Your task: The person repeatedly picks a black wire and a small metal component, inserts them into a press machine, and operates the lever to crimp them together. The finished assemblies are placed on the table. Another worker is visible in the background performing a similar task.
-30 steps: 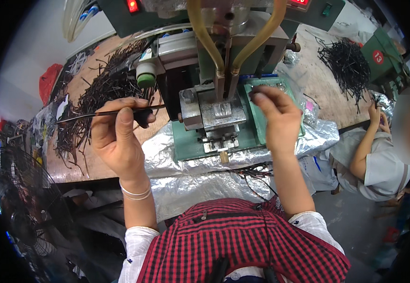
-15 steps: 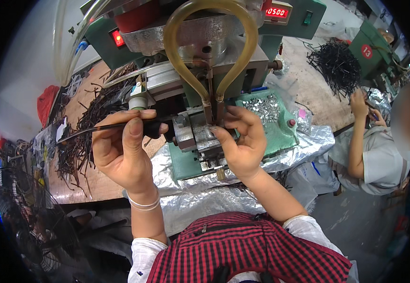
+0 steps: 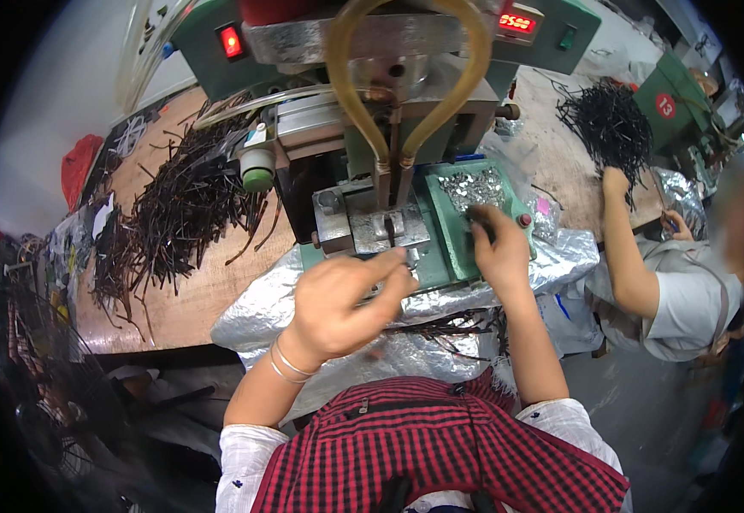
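My left hand (image 3: 346,303) is at the front of the metal clamping block (image 3: 376,224) on the bench press. Its fingers are bent together just below a dark, narrow piece (image 3: 391,229) in the block's slot; what they grip, if anything, is hidden. My right hand (image 3: 502,255), smeared by motion, is over the green tray (image 3: 456,250), its fingertips beside a heap of small shiny metal pieces (image 3: 475,186). Above the block, the upright press tooling (image 3: 395,184) stands between the ends of a looped yellowish hose (image 3: 342,64).
A large heap of black cable pieces (image 3: 184,197) covers the bench at left. Silver foil (image 3: 256,303) drapes the front edge, with more black cables (image 3: 445,327) in front. At right, a person (image 3: 680,282) works beside another black cable heap (image 3: 607,120).
My left hand has moved right and nearer to me, and the black cable it held at left is no longer seen there. My right hand has left the block for the green tray.
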Demonstrator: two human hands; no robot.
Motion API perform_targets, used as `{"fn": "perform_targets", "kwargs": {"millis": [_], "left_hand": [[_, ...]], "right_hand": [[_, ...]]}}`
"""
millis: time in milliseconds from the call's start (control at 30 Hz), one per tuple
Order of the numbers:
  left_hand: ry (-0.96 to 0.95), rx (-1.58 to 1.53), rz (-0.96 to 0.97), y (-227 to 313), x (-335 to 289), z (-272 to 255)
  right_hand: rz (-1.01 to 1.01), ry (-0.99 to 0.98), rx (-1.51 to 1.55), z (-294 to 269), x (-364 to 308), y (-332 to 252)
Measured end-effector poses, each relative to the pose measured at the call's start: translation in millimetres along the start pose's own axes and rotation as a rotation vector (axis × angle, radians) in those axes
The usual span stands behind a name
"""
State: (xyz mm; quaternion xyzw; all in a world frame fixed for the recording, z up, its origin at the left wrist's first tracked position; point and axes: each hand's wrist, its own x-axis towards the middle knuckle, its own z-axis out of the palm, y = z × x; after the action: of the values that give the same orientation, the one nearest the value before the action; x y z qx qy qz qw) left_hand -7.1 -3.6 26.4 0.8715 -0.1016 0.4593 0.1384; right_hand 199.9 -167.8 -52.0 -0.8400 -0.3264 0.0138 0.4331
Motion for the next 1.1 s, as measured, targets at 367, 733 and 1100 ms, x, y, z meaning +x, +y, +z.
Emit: {"fn": "perform_targets", "kwargs": {"millis": [367, 733, 1100], "left_hand": [[0.020, 0.135, 0.152, -12, -9, 16], [-0.008, 0.066, -0.201, 25, -37, 1], [0.054, 0.450, -0.647, -93, -61, -77]], "right_hand": [[-0.121, 0.163, 0.053, -22, 6, 35], [-0.285, 0.127, -0.376, -3, -8, 8], [-0.085, 0.178, 0.051, -3, -5, 3]]}}
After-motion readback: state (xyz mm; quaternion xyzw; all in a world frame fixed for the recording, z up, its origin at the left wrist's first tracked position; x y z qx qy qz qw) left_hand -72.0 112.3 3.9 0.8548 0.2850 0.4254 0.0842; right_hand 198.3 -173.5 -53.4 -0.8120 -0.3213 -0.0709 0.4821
